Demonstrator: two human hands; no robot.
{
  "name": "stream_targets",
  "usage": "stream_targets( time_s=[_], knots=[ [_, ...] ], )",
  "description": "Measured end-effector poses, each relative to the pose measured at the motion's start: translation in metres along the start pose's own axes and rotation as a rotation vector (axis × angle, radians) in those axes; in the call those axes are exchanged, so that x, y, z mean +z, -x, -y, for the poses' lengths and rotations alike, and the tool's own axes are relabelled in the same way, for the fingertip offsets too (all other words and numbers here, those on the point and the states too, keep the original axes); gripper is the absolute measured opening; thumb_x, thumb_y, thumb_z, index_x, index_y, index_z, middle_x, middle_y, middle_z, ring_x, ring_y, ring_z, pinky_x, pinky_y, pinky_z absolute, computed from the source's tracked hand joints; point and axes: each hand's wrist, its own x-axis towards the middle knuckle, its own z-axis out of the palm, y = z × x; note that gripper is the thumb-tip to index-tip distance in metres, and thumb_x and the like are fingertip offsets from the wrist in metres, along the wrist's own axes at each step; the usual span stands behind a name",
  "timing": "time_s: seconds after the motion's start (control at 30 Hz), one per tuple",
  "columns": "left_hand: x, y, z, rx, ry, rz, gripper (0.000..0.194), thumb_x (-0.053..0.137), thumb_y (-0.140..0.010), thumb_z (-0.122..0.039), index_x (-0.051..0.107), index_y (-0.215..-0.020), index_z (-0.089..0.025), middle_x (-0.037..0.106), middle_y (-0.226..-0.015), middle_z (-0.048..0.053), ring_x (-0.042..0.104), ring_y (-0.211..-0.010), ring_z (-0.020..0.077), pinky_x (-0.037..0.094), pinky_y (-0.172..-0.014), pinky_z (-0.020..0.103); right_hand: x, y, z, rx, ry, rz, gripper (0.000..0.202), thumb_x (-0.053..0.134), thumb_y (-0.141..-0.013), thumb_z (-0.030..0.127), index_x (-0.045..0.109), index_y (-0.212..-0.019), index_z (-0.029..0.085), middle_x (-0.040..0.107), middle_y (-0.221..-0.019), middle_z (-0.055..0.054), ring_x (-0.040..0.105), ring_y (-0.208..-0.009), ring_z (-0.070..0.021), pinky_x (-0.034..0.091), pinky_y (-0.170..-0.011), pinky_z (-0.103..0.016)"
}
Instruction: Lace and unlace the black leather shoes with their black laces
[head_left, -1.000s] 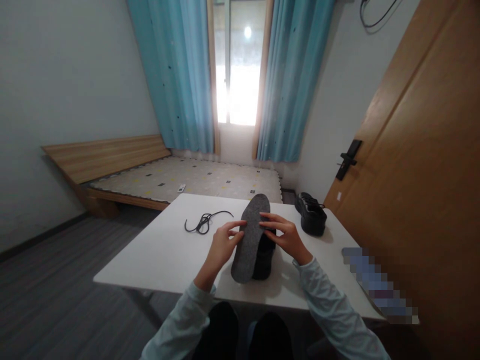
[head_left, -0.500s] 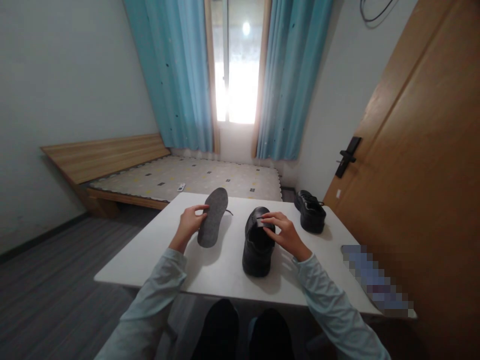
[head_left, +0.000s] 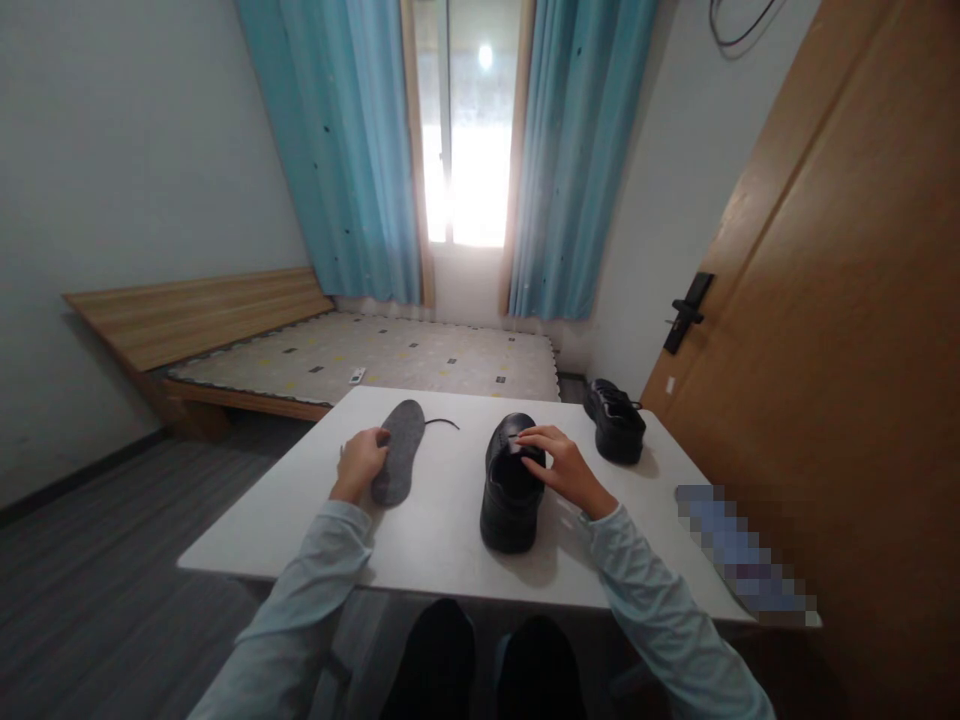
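A dark grey insole lies flat or nearly flat over the left part of the white table. My left hand grips its left edge between thumb and fingers. A black shoe stands upright in the middle, its heel toward me. The fingers of my right hand are closed on the shoe's tongue at the opening. Beyond the insole a thin dark lace rests on the tabletop.
Another black shoe stands at the table's far right. A blurred flat blue item lies along the right edge. Behind the table is a bed with a small white remote; a wooden door is to the right.
My left hand has moved left and lowered the insole toward the tabletop, uncovering more of the lace. The right hand stays at the shoe's tongue. The view has shifted slightly.
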Motion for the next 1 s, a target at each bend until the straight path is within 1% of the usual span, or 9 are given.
stream_targets(
  time_s=[0.23, 0.33, 0.4, 0.5, 0.6, 0.7, 0.77, 0.83, 1.0],
  knots=[
    [-0.006, 0.011, -0.016, -0.009, -0.194, -0.022, 0.036, 0.051, -0.082, -0.019, 0.058, -0.118, -0.017, 0.064, -0.112, 0.014, 0.059, -0.105, 0.0284, 0.045, -0.087, 0.037, 0.0, 0.001, -0.001, -0.006, -0.011, 0.003, 0.022, 0.06, -0.079, 0.015, 0.066, -0.099, 0.02, 0.066, -0.104, -0.009, 0.058, -0.099, -0.0224, 0.046, -0.089, -0.041],
    [-0.014, 0.021, -0.031, 0.016, -0.264, -0.079, 0.036, 0.049, -0.084, -0.023, 0.056, -0.119, -0.016, 0.061, -0.111, 0.015, 0.057, -0.103, 0.0303, 0.046, -0.084, 0.04, 0.0, 0.0, 0.0, -0.009, -0.007, 0.002, 0.018, 0.06, -0.08, 0.015, 0.067, -0.096, 0.019, 0.066, -0.102, -0.009, 0.059, -0.097, -0.0219, 0.047, -0.088, -0.04],
    [-0.021, 0.031, -0.047, 0.053, -0.279, -0.143, 0.038, 0.049, -0.086, -0.028, 0.054, -0.122, -0.017, 0.057, -0.116, 0.016, 0.055, -0.104, 0.0333, 0.048, -0.079, 0.044, -0.001, 0.0, 0.0, -0.014, -0.008, 0.0, 0.017, 0.06, -0.08, 0.015, 0.067, -0.094, 0.019, 0.067, -0.101, -0.009, 0.059, -0.097, -0.0216, 0.046, -0.089, -0.04],
    [-0.03, 0.054, -0.077, 0.27, -0.212, -0.178, 0.048, 0.054, -0.085, -0.036, 0.048, -0.128, -0.016, 0.048, -0.128, 0.019, 0.051, -0.109, 0.0342, 0.049, -0.081, 0.045, -0.001, 0.0, 0.001, -0.016, -0.011, -0.004, 0.016, 0.059, -0.08, 0.016, 0.067, -0.094, 0.02, 0.067, -0.101, -0.009, 0.059, -0.097, -0.0215, 0.046, -0.089, -0.04],
    [-0.035, 0.088, -0.11, 0.612, -0.037, -0.107, 0.053, 0.056, -0.084, -0.04, 0.045, -0.131, -0.018, 0.049, -0.128, 0.015, 0.047, -0.117, 0.0295, 0.044, -0.094, 0.044, 0.0, 0.001, 0.001, -0.01, -0.008, -0.007, 0.017, 0.06, -0.08, 0.016, 0.067, -0.095, 0.02, 0.066, -0.102, -0.009, 0.058, -0.098, -0.0218, 0.046, -0.089, -0.04],
    [-0.033, 0.126, -0.136, 0.769, 0.097, -0.016, 0.057, 0.065, -0.077, -0.042, 0.047, -0.128, -0.024, 0.051, -0.127, 0.011, 0.049, -0.117, 0.028, 0.045, -0.096, 0.044, 0.001, 0.002, 0.0, -0.011, -0.009, -0.013, 0.017, 0.06, -0.081, 0.017, 0.067, -0.096, 0.02, 0.066, -0.102, -0.008, 0.058, -0.098, -0.0216, 0.046, -0.089, -0.041],
    [-0.027, 0.147, -0.148, 0.768, 0.125, -0.025, 0.059, 0.072, -0.07, -0.039, 0.05, -0.124, -0.025, 0.05, -0.128, 0.011, 0.048, -0.118, 0.0295, 0.046, -0.096, 0.047, 0.001, 0.002, -0.001, -0.011, -0.015, -0.019, 0.017, 0.059, -0.081, 0.017, 0.067, -0.096, 0.021, 0.066, -0.102, -0.008, 0.058, -0.098, -0.0213, 0.046, -0.089, -0.04],
    [-0.017, 0.162, -0.155, 0.719, 0.131, -0.073, 0.06, 0.077, -0.066, -0.032, 0.052, -0.12, -0.023, 0.047, -0.131, 0.012, 0.046, -0.121, 0.032, 0.045, -0.098, 0.05, 0.001, 0.002, -0.001, -0.01, -0.021, -0.021, 0.017, 0.059, -0.081, 0.017, 0.067, -0.096, 0.021, 0.066, -0.102, -0.008, 0.058, -0.098, -0.0212, 0.046, -0.089, -0.04],
    [0.01, 0.179, -0.165, 0.618, 0.127, -0.197, 0.045, 0.075, -0.067, -0.017, 0.055, -0.107, -0.02, 0.047, -0.129, 0.01, 0.043, -0.124, 0.0341, 0.046, -0.098, 0.051, 0.001, 0.002, 0.0, -0.005, -0.03, -0.029, 0.017, 0.058, -0.081, 0.017, 0.067, -0.095, 0.02, 0.066, -0.101, -0.008, 0.058, -0.098, -0.0212, 0.046, -0.089, -0.041]
  ],
)
